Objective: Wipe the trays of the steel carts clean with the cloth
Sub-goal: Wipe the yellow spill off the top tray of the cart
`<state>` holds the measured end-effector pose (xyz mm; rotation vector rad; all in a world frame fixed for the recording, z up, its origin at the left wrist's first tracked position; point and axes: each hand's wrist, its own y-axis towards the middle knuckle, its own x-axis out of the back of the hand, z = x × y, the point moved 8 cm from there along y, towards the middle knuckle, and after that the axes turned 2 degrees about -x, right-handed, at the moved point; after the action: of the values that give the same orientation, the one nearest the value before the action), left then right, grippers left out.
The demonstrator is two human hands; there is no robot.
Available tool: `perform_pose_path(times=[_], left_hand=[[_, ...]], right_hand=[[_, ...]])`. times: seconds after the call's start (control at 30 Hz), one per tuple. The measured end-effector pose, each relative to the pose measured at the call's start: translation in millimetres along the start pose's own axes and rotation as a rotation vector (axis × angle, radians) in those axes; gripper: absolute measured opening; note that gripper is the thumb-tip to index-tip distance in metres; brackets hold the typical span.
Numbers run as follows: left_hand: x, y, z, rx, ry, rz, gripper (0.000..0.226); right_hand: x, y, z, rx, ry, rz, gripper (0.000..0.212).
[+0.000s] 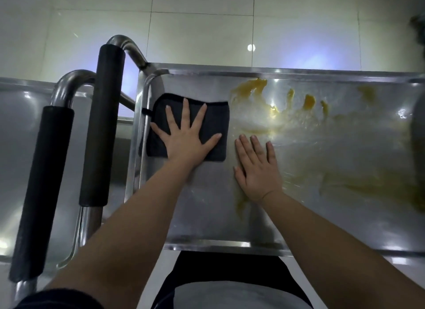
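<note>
**Steel tray (207, 207) smeared yellow, dark cloth (217, 117) under one flat hand**

The steel tray of the nearer cart filled the middle and right of the head view, seen from above. The dark cloth lay folded into a rough rectangle at the tray's left end, close against the raised rim, with a small loop sticking out from its left edge. The left hand (187, 137) pressed down on it, palm flat, fingers straight and spread wide, the thumb reaching toward the cloth's right side; it gripped nothing. The right hand (257, 168) lay just beside the cloth, to its right, flat on the bare metal with fingers straight and close together, holding nothing.

Yellow-brown smears (308, 101) ran across the tray beyond and to the right of the right hand. There were thick blobs near the far rim, thinner streaks toward the right edge and a narrow trail beside the right wrist. The metal between the two forearms showed plain grey.

A black-padded handle (104, 124) on a bent steel tube stood at the tray's left end. Further left, a second cart (20, 129) showed its own tray and a similar padded grip. Pale tiled floor (207, 32) lay beyond both carts.
</note>
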<state>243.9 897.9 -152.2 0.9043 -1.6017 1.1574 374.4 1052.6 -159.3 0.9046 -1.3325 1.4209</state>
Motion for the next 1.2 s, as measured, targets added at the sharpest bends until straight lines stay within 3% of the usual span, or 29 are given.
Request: perform_pose_path(times=[0.37, 0.53, 0.63, 0.73, 0.9, 1.03, 1.2], left_hand=[[-56.0, -199.9, -18.7, 0.050, 0.027, -0.012, 0.088], [-59.6, -208.0, -49.0, 0.104, 0.018, 0.029, 0.088], [-64.6, -206.5, -83.0, 0.082, 0.014, 0.062, 0.087], [-70.8, -201.1, -125.1, 0.086, 0.007, 0.090, 0.086], [-75.4, -198.0, -160.2, 0.110, -0.026, 0.147, 0.083], [-51.3, -203.2, -126.4, 0.085, -0.207, 0.051, 0.071], [-15.1, -153.5, -35.4, 0.150, -0.218, -0.037, 0.062]], right_hand=[[-4.4, 0.4, -1.6, 0.030, 0.000, -0.026, 0.064], [-2.6, -1.1, -6.3, 0.065, 0.081, 0.006, 0.062], [11.1, 1.5, -10.5, 0.073, 0.336, 0.039, 0.058], [40.7, -6.6, -22.3, 0.075, 0.533, -0.064, 0.053], [61.6, -27.1, -49.5, 0.063, 0.559, -0.096, 0.052], [55.8, -44.1, -53.2, 0.073, 0.525, -0.067, 0.051], [20.1, -73.8, -3.0, 0.183, 0.282, 0.018, 0.057]])
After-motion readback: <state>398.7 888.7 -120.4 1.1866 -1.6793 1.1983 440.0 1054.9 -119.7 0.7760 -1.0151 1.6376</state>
